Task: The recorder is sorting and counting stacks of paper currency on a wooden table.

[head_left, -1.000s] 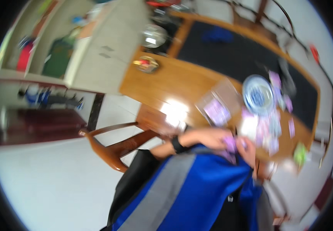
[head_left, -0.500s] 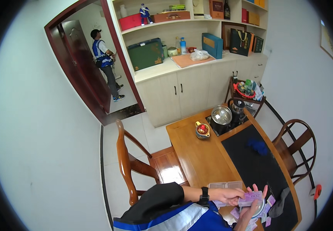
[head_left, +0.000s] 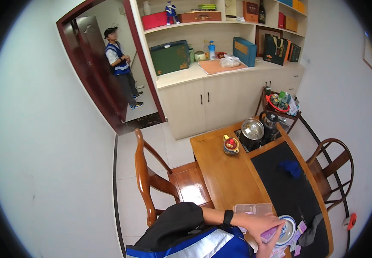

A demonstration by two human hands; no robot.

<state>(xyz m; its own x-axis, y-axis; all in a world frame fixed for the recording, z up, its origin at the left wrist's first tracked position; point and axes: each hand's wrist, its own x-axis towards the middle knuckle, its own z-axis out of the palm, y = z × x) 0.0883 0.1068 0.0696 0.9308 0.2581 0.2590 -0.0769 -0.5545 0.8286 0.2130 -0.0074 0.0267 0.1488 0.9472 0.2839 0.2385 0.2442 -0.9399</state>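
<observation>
At the lower right, my left hand (head_left: 261, 224), with a black watch on its wrist, curls over a stack of purple printed notes (head_left: 269, 233). My right hand (head_left: 268, 247) grips the same stack from below, its fingers partly hidden. The stack is tilted just left of a white bowl with blue patterns (head_left: 286, 232). Loose purple and pink notes (head_left: 302, 226) lie around the bowl on the table. Behind my left hand is a clear plastic box (head_left: 262, 209) with two compartments, partly covered by my arm.
A grey cloth (head_left: 311, 232) and a blue cloth (head_left: 291, 168) lie on the table's black inlay (head_left: 276, 185). Farther off stand a colourful teapot (head_left: 230, 145), a steel pot (head_left: 252, 130) and a kettle (head_left: 271, 122). Wooden chairs (head_left: 145, 185) flank the table. A person (head_left: 119, 64) stands in the doorway.
My hands have drawn the note stack left, off the bowl, and tipped it from flat to tilted. My right fingers have closed in. The person in the doorway has turned, and the view has shifted slightly.
</observation>
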